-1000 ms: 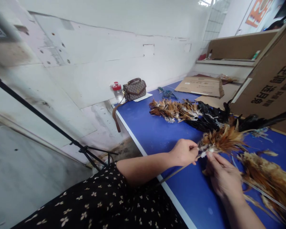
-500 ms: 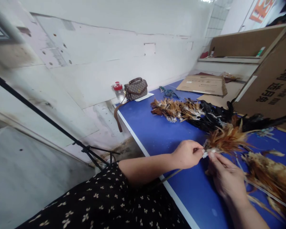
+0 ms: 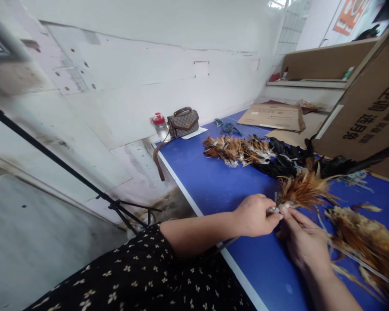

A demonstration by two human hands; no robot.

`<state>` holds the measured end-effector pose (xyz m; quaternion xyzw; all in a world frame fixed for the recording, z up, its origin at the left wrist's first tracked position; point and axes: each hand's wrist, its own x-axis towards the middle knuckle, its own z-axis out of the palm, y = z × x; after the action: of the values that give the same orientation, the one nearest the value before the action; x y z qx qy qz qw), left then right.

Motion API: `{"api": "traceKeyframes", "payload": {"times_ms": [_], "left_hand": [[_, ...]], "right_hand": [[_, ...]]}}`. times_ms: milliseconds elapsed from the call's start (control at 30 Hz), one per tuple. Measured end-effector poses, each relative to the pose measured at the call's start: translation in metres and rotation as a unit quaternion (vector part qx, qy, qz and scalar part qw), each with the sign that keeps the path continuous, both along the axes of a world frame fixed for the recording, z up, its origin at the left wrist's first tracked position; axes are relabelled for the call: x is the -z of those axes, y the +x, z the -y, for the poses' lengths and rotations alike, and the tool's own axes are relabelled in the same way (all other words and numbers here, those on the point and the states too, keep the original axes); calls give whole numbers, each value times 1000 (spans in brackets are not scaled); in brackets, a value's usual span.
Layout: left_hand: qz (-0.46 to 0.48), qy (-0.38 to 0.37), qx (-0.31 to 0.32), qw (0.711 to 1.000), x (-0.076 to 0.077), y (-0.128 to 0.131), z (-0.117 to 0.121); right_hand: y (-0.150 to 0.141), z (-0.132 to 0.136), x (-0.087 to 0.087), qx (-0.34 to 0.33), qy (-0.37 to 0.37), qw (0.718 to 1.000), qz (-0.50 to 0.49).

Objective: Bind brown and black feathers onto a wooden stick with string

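Left hand (image 3: pixel 255 215) and right hand (image 3: pixel 306 237) pinch the white base of the orange-brown feather bundle (image 3: pixel 303 188), above the blue flat surface (image 3: pixel 194 172). Relative to bundle: black feathers (image 3: pixel 287 156) just beyond.

We can't make out the small print on the cardboard box (image 3: pixel 365 103), and the right edge crops the tan feathers (image 3: pixel 369 235).
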<state>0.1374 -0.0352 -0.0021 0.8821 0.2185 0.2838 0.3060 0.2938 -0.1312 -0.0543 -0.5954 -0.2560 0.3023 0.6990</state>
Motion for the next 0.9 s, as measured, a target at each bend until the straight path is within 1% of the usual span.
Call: {"api": "traceKeyframes", "payload": {"times_ms": [100, 200, 267, 400, 500, 600, 700, 767, 833, 900], "left_hand": [[-14, -3, -5, 1000, 1, 2, 0], [-5, -21, -2, 1000, 4, 3, 0], [9, -47, -6, 999, 6, 3, 2], [37, -111, -46, 992, 9, 4, 6], [44, -131, -57, 989, 13, 6, 8], [46, -122, -51, 990, 16, 8, 6], [47, -101, -29, 993, 18, 8, 3], [51, -101, -19, 993, 18, 7, 1], [57, -122, -14, 991, 18, 6, 0], [65, -162, -9, 985, 18, 4, -1]], "right_hand": [[-1, 2, -2, 1, -12, 1000, -11], [-2, 4, -4, -10, -15, 1000, -16], [-2, 4, -5, -16, -16, 1000, -17], [-2, 2, -6, -14, -12, 1000, -1], [-1, 1, -3, -8, -19, 1000, -1], [1, 0, 2, -5, -27, 1000, 6], [3, 2, 7, -10, -37, 998, 49], [5, 3, 8, -11, -51, 996, 74], [5, 4, 7, -17, -65, 994, 88], [3, 4, 3, -25, -74, 992, 95]]}}
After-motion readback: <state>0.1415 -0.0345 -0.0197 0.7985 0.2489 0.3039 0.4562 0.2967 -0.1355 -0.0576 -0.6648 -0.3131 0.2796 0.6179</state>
